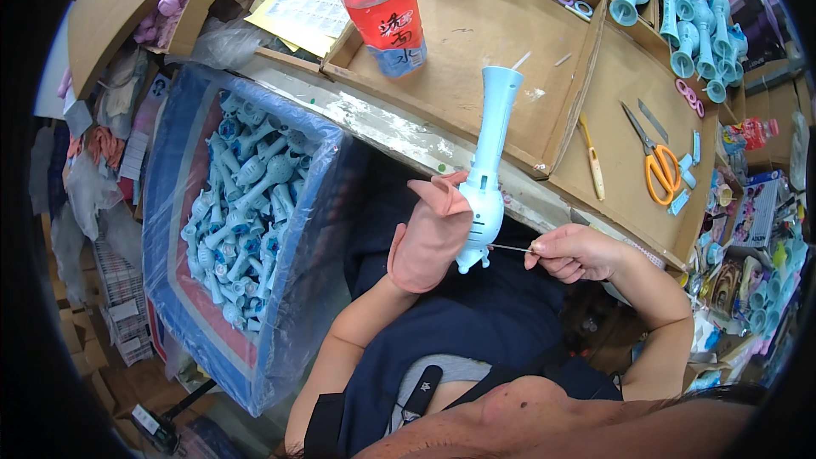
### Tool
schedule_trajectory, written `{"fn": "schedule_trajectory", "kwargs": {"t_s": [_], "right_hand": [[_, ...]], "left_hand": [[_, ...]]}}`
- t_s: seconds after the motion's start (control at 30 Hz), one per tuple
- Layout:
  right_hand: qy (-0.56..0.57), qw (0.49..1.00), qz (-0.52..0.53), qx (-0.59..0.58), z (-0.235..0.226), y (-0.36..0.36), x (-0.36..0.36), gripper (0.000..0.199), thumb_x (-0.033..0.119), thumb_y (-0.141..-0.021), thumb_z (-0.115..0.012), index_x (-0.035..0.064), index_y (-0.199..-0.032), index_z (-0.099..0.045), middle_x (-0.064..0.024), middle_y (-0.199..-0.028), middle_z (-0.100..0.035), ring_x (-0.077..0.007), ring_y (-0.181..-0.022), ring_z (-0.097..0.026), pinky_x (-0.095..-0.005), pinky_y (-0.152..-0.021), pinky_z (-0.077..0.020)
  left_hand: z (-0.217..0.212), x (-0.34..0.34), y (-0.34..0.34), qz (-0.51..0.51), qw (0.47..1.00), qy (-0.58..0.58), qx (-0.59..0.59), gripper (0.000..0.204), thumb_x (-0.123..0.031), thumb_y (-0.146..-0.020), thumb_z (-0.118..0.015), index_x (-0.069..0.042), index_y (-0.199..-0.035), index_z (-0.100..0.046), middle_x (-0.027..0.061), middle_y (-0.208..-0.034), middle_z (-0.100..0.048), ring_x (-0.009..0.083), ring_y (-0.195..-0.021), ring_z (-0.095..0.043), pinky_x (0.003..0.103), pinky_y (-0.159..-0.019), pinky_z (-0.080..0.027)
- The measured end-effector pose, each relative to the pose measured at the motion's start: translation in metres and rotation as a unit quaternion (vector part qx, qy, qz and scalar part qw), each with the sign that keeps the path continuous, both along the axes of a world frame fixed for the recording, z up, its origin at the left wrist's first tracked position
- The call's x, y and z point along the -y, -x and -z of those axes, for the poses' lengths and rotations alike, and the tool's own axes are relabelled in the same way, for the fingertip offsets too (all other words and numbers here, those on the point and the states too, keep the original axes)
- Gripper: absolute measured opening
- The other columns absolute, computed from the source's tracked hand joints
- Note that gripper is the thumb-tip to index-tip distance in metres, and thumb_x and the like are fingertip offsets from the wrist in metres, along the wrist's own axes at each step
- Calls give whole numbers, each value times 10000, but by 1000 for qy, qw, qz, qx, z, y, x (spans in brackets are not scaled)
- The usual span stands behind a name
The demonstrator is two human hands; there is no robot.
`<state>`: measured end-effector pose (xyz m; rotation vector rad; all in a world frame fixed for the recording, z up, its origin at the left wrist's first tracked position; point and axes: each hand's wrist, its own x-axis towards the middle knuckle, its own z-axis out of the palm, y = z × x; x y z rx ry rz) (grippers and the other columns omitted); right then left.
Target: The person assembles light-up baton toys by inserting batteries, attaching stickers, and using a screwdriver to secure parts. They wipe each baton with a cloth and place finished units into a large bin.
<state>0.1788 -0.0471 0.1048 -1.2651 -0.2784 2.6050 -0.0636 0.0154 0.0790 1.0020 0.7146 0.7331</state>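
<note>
The largest thing is the big bin (170,229) lined with clear plastic film on the person's left, heaped with pale blue plastic toy parts (242,204), placed, it seems, close beside the lap so pieces sit within an arm's reach. Ahead lies the surface (476,34), made of shallow cardboard trays whose raised walls likely keep small bits from rolling off; it carries a red drink bottle (382,8), orange-handled scissors (654,161), a yellow-handled tool (592,166), and, along the far right rim, a row of finished blue toys (697,25) standing nozzle down. Above the lap, between the bin and the tray edge, the blue toy (487,170) is held in the air, its long axis nearly upright and leaning slightly right, the open tubular end pointing up and away from the person, the rounded body low. The left hand (433,234), in a pink glove, is closed around that rounded body, probably to steady it at working height. The right hand (574,253), bare, pinches a thin metal pin (512,247) between its fingertips, held roughly level with its tip pointing left at the toy's lower side.
</note>
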Motion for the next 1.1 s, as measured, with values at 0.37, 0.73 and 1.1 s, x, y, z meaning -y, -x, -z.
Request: {"fn": "schedule_trajectory", "kwargs": {"t_s": [0.37,0.73,1.1], "right_hand": [[-743,526,-70,409,-2,28,16,184,191,-901,-611,46,-1014,-614,-56,-683,-513,-210,-580,-547,-317,-501,-436],[-760,449,-189,431,-1,19,10,216,234,-879,-616,62,-1009,-618,-50,-593,-452,-229,-537,-516,-338,-492,-430],[-759,520,47,389,0,30,17,312,112,-817,-708,78,-1110,-603,-68,-761,-606,-240,-667,-593,-325,-568,-469]], "left_hand": [[8,9,8,-22,998,-7,-53,502,-442,-995,-439,-73,-1306,-300,108,-1101,-514,203,-859,-601,354,-739,-545],[16,1,-1,-52,995,63,-50,434,-405,-1008,-433,-53,-1247,-349,95,-1107,-525,174,-852,-587,321,-737,-526],[-13,5,2,5,999,35,29,414,-435,-993,-442,-88,-1166,-297,87,-1135,-462,177,-928,-574,331,-727,-539]]}}
